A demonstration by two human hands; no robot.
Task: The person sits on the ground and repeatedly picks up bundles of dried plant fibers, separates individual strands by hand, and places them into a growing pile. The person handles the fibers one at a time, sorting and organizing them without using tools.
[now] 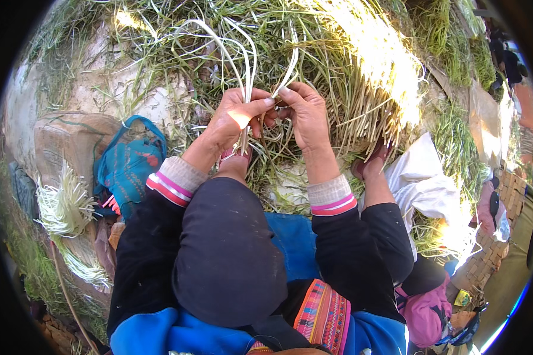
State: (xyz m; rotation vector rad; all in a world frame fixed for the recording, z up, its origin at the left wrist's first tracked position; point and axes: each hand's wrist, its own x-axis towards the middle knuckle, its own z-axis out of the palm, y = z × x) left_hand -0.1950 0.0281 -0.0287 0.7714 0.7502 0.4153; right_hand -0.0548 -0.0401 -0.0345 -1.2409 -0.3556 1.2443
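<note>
My left hand (240,113) is closed around several long, pale peeled stems (248,66), whose thin ends arch up and away to the left. Their cut ends poke out below the palm. Close beside it, my right hand (308,113) pinches another pale stem (288,73) between thumb and fingers. Both thumbs almost meet at that stem's lower end. A thin brownish strip (263,133) hangs down between the hands. Under and beyond them lies a loose layer of green and straw-coloured stalks (231,49), with a thick sunlit bundle of stalks (373,97) to the right.
To the left are a bundle of white peeled stems (66,199), a teal embroidered bag (131,166) and a brown sack (71,137). On the right are a white plastic sack (422,173), a woven mat (488,230) and a pink bag (426,310). A thin stick (69,293) leans at lower left.
</note>
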